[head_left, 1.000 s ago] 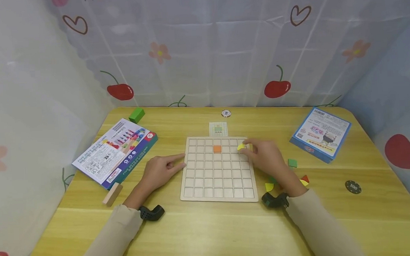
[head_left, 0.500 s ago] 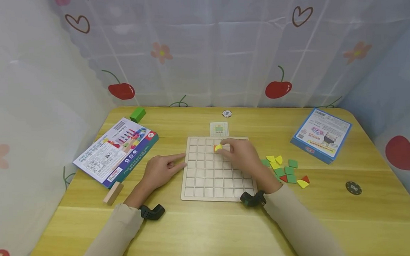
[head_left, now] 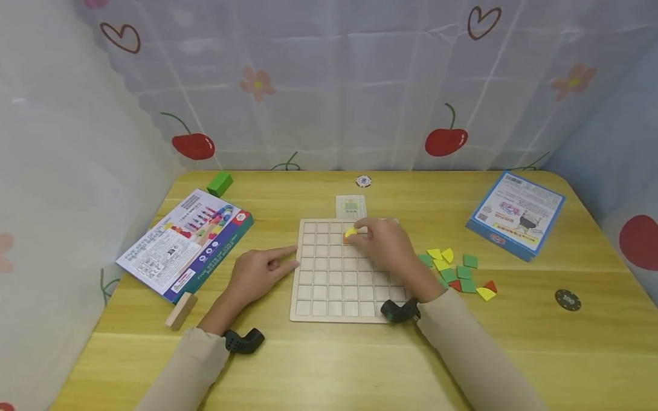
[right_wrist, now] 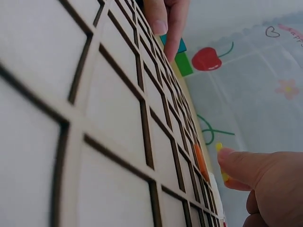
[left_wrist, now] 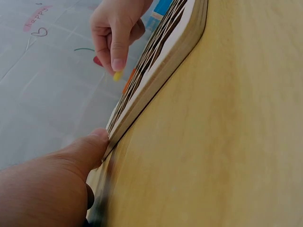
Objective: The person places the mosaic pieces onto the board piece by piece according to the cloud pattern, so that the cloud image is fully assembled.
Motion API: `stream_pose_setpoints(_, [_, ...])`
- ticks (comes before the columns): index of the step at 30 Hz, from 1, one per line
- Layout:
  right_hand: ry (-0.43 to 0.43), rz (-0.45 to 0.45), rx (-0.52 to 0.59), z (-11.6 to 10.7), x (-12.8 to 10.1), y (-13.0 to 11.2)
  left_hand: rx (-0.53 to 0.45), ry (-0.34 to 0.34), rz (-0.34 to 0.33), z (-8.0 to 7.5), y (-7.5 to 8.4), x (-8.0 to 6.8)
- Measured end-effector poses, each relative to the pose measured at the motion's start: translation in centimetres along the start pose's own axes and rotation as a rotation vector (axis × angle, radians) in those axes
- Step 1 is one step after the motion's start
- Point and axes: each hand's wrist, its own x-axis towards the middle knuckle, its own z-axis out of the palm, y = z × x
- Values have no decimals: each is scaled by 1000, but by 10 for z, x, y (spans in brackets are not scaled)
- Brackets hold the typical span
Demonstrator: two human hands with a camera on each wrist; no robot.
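Resting low in the centre of the head view, the wooden grid board (head_left: 344,271) lies flat on the tabletop (head_left: 334,362), with both sleeves coming in from the bottom edge. The left hand (head_left: 260,271) sits at the board's left edge, index finger stretched out straight and its tip touching the rim, the other fingers loosely bent; it holds nothing. Right of the board, in the middle right of the frame, a loose heap of green, yellow and red pieces (head_left: 459,272) lies on the tabletop. The right hand (head_left: 385,243) reaches over the upper part of the board, fingertips pinching a small yellow piece (head_left: 350,232) just above the orange square (right_wrist: 200,162), which the right wrist view shows sitting in a cell of the grid. Whether the yellow piece already touches the board cannot be told. Just beyond the board's far edge lies a small pattern card (head_left: 351,206), and past it a white chip (head_left: 363,181). At the left lie a colourful box (head_left: 186,244), a plain wooden block (head_left: 181,310) and a green block (head_left: 219,184); a blue box (head_left: 517,214) and a dark chip (head_left: 568,299) lie at the right.
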Motion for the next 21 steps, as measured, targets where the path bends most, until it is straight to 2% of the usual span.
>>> stream_pose_setpoints(6, [0,-7,-6,-6,0,9,0,0,1,-1,1,0])
stream_pose_setpoints(12, [-16,-49,-9,-4,0,3,-6,-6,-8,-2,1,0])
stream_pose_setpoints(15, [-28,-29,-21,-3,0,3,-7,-12,-8,-1,1,0])
stream_pose_setpoints(21, [17,32,-79,-5,-2,10,-4,-5,1,-1,1,0])
